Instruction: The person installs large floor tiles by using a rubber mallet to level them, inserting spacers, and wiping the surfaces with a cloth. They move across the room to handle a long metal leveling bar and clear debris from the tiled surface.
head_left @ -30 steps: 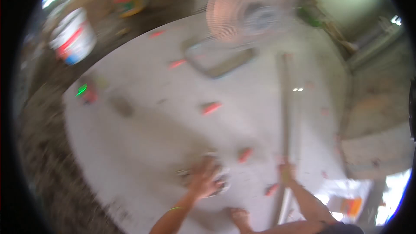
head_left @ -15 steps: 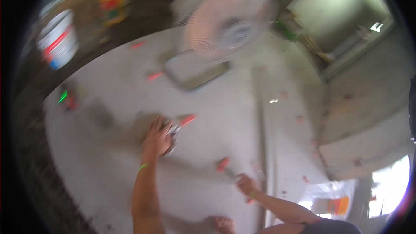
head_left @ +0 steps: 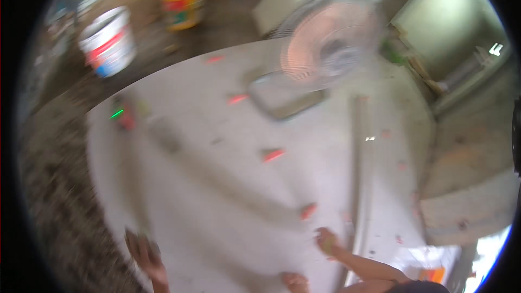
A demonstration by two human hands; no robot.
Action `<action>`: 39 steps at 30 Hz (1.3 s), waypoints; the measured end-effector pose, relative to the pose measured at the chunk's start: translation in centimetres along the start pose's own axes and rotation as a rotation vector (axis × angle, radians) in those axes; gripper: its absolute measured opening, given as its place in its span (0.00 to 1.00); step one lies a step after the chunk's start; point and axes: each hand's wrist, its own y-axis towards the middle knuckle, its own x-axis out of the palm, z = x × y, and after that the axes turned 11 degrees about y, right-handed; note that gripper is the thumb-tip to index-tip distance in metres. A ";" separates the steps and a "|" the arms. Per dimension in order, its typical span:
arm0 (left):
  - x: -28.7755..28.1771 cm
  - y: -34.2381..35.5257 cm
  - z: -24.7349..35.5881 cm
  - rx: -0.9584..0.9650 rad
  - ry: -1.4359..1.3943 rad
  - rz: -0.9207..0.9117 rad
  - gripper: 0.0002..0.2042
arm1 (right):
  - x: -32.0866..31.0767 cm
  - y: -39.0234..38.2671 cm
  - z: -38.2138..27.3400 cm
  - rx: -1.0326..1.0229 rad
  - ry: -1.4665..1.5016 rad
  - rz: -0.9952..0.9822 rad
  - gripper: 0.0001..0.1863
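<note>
Near the lower left rim of the pale floor surface is my left hand, its fingers bent over a dull greyish thing that blur keeps me from naming. My right hand is low at right of centre with its fingers curled; whatever is in them, if anything, is hidden. Just beyond it lies a small red-orange wedge-like piece. Another red-orange piece lies farther off, between the two hands and the fan.
A standing fan is at the back on its base. Beyond the left edge are a white bucket, a yellow bucket and dark soil. A long straight bar runs along the right. A bare foot shows below.
My left hand has swept from the middle toward the lower left edge, with the greyish thing apparently still under it. My right hand stays low near the same red-orange piece. The view has shifted.
</note>
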 end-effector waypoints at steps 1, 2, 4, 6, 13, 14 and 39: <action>-1.8 -2.4 6.0 0.126 0.117 -0.097 0.23 | -0.1 1.1 -1.4 -0.198 -0.139 -0.020 0.16; -3.2 -4.5 11.1 0.296 0.246 -0.180 0.24 | 0.0 2.2 -4.8 -0.043 -0.021 -0.074 0.17; -1.3 -10.2 14.6 0.405 0.202 -0.265 0.27 | -0.3 4.1 -10.0 0.056 0.030 -0.262 0.18; 0.6 -9.7 14.9 0.438 0.232 -0.214 0.27 | 0.5 5.3 -11.0 -0.056 0.018 -0.313 0.18; -1.3 1.4 -0.2 0.139 0.056 -0.262 0.33 | 4.8 4.3 -15.2 -0.325 0.253 -0.094 0.08; -3.8 2.3 -6.7 -0.032 0.161 -0.168 0.32 | 5.3 4.1 -17.9 -0.338 0.288 -0.165 0.08; -9.3 -15.6 -8.8 -0.298 0.279 0.006 0.24 | 8.9 9.2 -25.0 -0.513 -0.204 -0.465 0.14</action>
